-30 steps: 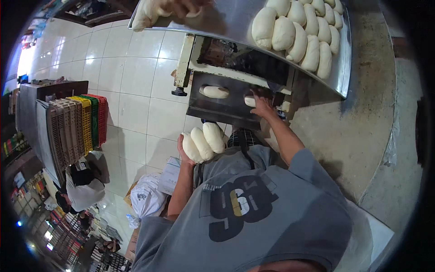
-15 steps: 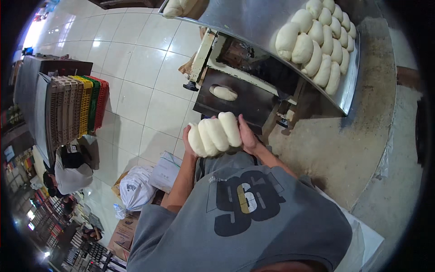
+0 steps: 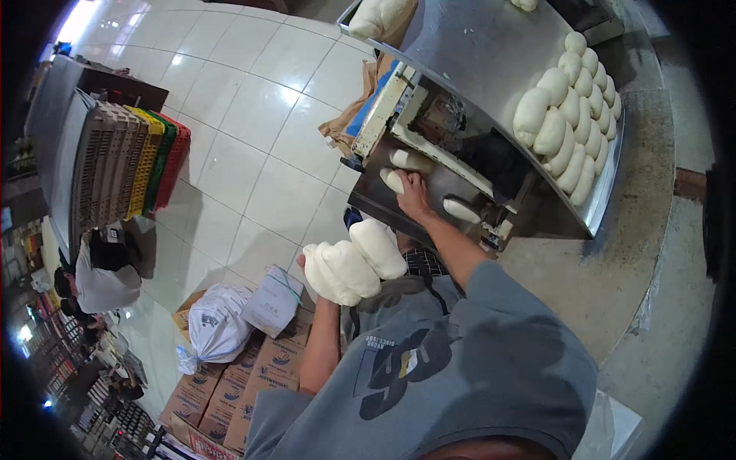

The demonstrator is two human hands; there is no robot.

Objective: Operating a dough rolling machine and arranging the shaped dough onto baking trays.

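A row of several pale dough rolls (image 3: 337, 272) rests against my left hand (image 3: 301, 262), which supports them from the left and below. Most of that hand is behind the dough. My right hand (image 3: 414, 195) reaches to the dark metal tray (image 3: 369, 186) at the front of a machine, its fingers curled on a single dough roll (image 3: 392, 181). Two more pieces lie on the same tray: one dough roll (image 3: 461, 211) to the right of the hand and another dough piece (image 3: 410, 159) just beyond it.
Rows of dough rolls (image 3: 583, 115) sit on a sloping metal sheet (image 3: 483, 46) above the machine's cream frame (image 3: 441, 172). More dough (image 3: 381, 17) lies at its far left. Stacked crates (image 3: 146, 161) stand left; cartons (image 3: 264, 376) and a white sack (image 3: 218, 322) are beside me. A person (image 3: 107, 276) is farther left.
My right hand has left the held dough row and reached forward onto the tray. The row now leans on my left hand alone. More dough pieces show on the tray, and the view has shifted.
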